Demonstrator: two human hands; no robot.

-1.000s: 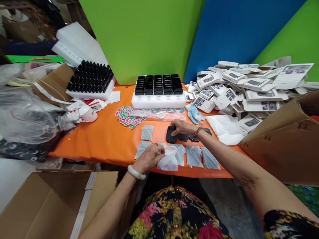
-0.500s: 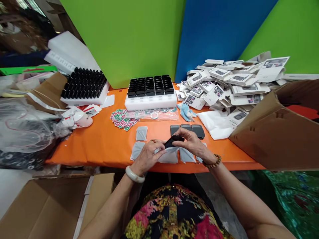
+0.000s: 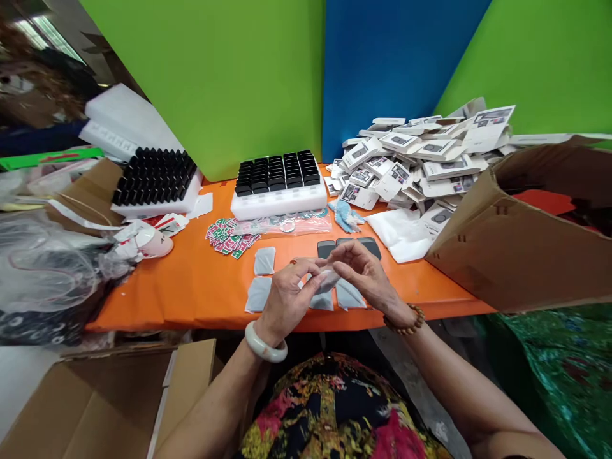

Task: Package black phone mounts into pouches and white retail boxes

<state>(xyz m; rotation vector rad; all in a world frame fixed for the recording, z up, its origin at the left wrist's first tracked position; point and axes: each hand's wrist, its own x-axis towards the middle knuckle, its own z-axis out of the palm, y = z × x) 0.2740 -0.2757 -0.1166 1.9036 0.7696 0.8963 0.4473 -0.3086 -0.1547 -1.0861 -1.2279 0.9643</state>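
Note:
My left hand (image 3: 292, 292) is closed in a pinch on a frosted white plastic pouch (image 3: 327, 279), held just above the table's front part. My right hand (image 3: 364, 275) is at the pouch's right side, fingers curved and thumb apart from them. Whether a dark device is inside the pouch I cannot tell for sure. Several filled pouches, one of them a grey-looking pouch (image 3: 264, 261), lie flat around and under my hands. Beyond my fingers is a row of flat black devices (image 3: 326, 248), partly hidden by my right hand.
On the orange table (image 3: 201, 287) stand white foam trays (image 3: 282, 201) of black devices. Printed cards (image 3: 232, 237) lie nearby. White boxes (image 3: 406, 159) are heaped at the back right, beside a blue cloth (image 3: 346, 217) and a cardboard box (image 3: 516, 248). Another carton (image 3: 95, 395) is below left.
The black device that was between my hands no longer shows bare; the frosted pouch is there now. My right hand's fingers have opened. The view has shifted slightly to the right.

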